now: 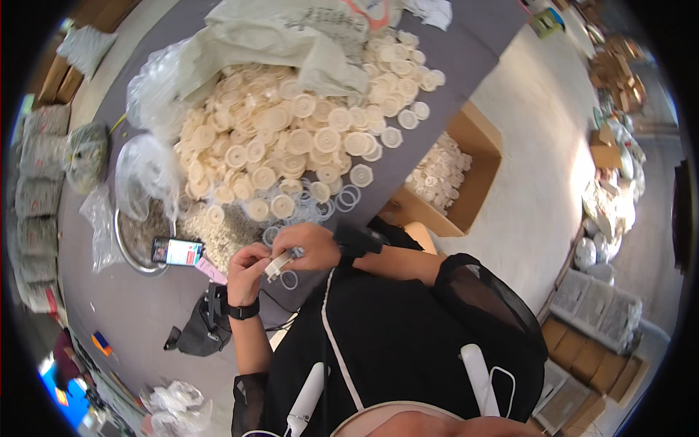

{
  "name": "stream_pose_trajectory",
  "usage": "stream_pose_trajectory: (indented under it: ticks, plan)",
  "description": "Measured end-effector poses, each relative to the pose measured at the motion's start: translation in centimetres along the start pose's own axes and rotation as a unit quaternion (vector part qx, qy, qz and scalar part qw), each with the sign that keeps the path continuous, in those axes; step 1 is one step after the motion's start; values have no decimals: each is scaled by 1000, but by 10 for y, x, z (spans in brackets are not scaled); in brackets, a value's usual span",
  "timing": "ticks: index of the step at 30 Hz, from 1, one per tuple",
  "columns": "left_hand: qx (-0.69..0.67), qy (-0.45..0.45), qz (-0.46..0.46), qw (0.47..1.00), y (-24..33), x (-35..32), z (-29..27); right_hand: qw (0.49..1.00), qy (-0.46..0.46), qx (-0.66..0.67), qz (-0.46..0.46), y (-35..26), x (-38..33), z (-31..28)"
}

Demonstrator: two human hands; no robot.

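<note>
My left hand (247, 271) and my right hand (312, 246) meet over the near edge of the grey table (466, 44), both pinching one small cream plastic disc (277, 266) between the fingertips. A clear thin ring (289, 280) lies just below the disc. Behind the hands a big heap of cream round discs (291, 135) spreads across the table, with clear rings (331, 207) scattered along its near side. Each wrist wears a black band.
An open cardboard box (477, 156) of finished discs stands right of the table. A metal bowl (135, 240) with small parts and a phone (177, 251) sit at left. Plastic bags (145, 175), a white sack (269, 36) and a black bag (196, 328) lie around.
</note>
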State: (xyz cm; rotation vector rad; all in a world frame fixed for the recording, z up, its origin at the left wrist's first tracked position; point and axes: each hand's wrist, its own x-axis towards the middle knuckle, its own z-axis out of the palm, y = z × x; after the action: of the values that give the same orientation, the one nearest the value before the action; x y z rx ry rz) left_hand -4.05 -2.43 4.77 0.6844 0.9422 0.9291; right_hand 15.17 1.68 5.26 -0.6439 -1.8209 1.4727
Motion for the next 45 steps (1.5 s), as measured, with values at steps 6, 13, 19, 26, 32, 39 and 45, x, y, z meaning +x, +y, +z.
stream_pose_trajectory:
  ticks: [6,13,19,26,32,39,45]
  plan:
    - [86,-45,35,995,27,3,17,998,39,-9,-49,-9,6,-10]
    - [175,48,118,976,38,-23,40,994,42,-34,-91,-16,12,-8]
    - [233,101,179,950,37,-39,52,992,35,-57,-108,-19,12,-3]
    - [260,112,215,935,36,-45,53,988,45,-52,-136,-24,13,2]
    - [205,106,235,944,32,-46,52,985,29,-50,-160,-30,16,0]
    - [227,124,192,947,36,-48,62,983,-3,-65,-174,-32,15,-4]
    - [337,138,248,898,33,-52,58,974,-20,-102,-200,-34,13,-7]
